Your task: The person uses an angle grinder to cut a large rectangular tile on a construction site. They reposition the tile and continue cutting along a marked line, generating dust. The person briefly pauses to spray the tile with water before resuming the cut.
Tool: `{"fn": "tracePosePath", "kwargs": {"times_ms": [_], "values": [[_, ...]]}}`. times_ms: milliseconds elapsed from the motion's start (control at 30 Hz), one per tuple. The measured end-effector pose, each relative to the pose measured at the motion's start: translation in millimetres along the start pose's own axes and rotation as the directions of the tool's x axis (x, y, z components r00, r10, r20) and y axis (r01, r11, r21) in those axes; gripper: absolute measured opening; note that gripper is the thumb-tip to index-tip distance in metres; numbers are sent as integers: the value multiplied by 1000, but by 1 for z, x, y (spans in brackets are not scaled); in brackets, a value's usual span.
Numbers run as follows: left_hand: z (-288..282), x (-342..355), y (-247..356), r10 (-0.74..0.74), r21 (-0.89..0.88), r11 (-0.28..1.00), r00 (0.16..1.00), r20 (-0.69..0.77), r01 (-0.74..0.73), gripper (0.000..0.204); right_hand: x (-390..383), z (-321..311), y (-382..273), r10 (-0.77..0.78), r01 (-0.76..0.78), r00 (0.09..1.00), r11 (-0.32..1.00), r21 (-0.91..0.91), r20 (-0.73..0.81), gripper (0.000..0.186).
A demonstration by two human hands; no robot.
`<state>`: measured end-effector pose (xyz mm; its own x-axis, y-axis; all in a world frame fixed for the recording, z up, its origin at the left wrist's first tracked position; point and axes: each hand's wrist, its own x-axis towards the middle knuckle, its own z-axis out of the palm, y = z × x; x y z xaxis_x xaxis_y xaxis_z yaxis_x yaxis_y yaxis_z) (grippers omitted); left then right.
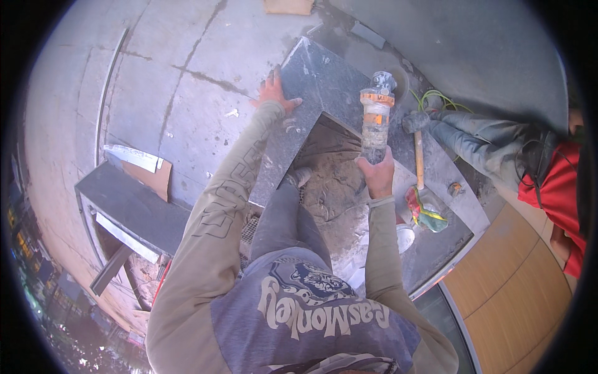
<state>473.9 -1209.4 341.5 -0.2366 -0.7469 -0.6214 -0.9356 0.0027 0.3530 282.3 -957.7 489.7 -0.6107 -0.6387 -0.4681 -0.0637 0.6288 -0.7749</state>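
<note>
My left hand lies with its fingers spread on the left edge of a dark grey stone slab. My right hand is wrapped round the near end of a long, dusty cylinder with orange bands. Its near part looks clear and its far end is a grey, rounded head; the exact kind cannot be made out. The cylinder is above the slab's right part, and whether it touches is unclear. Between my hands the slab has a cut-out, with a dirt-covered floor below, where my leg stands.
A wooden handle and a red, yellow and green packet lie at right, near a white container. Another person's leg reaches in beside a green cable. At left stands a dark ledge with cardboard.
</note>
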Motion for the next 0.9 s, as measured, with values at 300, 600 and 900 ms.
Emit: {"fn": "tracePosePath", "kwargs": {"times_ms": [300, 600, 900], "values": [[4, -5, 13, -33, 8, 999, 999, -23, 33, 133, -1, 19, 13, 1, -1, 1000, 1000, 26, 4, 56], [13, 3, 8, -2, -54, 999, 998, -70, -2, 98, 15, 43, 12, -64, 64, 998, 998, 1, 2, 51], [19, 0, 17, -27, 5, 1000, 994, -101, 28, 90, 30, 42, 17, -126, 125, 992, 992, -12, -29, 49]]}}
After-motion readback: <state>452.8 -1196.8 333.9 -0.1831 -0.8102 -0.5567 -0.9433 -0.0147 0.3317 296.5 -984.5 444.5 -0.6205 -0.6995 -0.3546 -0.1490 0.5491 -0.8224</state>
